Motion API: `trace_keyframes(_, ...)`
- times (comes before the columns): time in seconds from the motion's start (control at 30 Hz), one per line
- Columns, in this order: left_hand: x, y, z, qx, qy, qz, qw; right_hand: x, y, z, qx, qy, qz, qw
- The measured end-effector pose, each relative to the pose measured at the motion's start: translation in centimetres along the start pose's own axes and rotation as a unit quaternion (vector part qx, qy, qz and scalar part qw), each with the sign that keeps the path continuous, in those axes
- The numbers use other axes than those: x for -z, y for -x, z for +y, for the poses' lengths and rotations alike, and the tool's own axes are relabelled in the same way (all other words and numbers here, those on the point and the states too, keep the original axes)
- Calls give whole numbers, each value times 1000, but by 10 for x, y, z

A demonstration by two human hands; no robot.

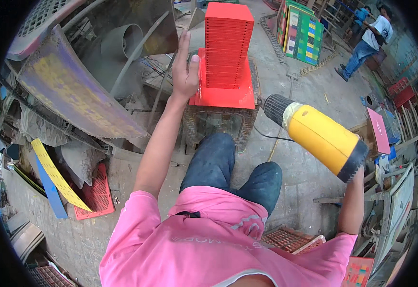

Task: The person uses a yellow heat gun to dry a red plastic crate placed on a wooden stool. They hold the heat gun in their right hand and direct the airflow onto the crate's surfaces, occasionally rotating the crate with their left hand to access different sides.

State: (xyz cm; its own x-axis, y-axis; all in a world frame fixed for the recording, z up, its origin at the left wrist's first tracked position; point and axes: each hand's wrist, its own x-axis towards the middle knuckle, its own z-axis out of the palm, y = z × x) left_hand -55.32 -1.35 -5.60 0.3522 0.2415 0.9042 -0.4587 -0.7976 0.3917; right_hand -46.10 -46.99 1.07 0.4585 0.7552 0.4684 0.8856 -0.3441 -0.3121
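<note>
On my feed, the yellow cylindrical tool with black ends (321, 139) hung in the air, nose toward the tall stack of thin red rectangular sheets (225, 52) atop a brown stand (188, 129). Tool: rigid casing, probably hefty; best gripped low, behind the nose. Stack: sheets likely light, stiffish, prone to slide; best taken by the flat sides. Left hand (186, 79) was just left of the stack, fingers extended, thumb nearest; contact unclear. Right hand (360, 174) was mostly hidden behind the tool's rear; I couldn't tell how its fingers closed.
</note>
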Motion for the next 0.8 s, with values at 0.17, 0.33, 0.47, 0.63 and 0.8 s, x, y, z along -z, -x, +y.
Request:
trace_keyframes(0.17, -6, -1, -3, 13, -19, 4, 1000, 9, 12, 31, -5, 205, 127, 970)
trace_keyframes(0.33, -7, -3, -7, 25, -24, 3, 999, 18, 4, 24, -58, -34, 174, 982)
trace_keyframes(0.47, -9, -5, -7, 26, -21, 8, 999, 30, 39, 57, -51, -146, 234, 960)
trace_keyframes(0.63, -19, -7, -4, 37, -1, 6, 999, 39, 120, 148, -75, -350, 236, 904)
trace_keyframes(0.8, -25, -10, 12, 72, 25, 39, 996, 31, 59, 107, -1, 8, 142, 990)
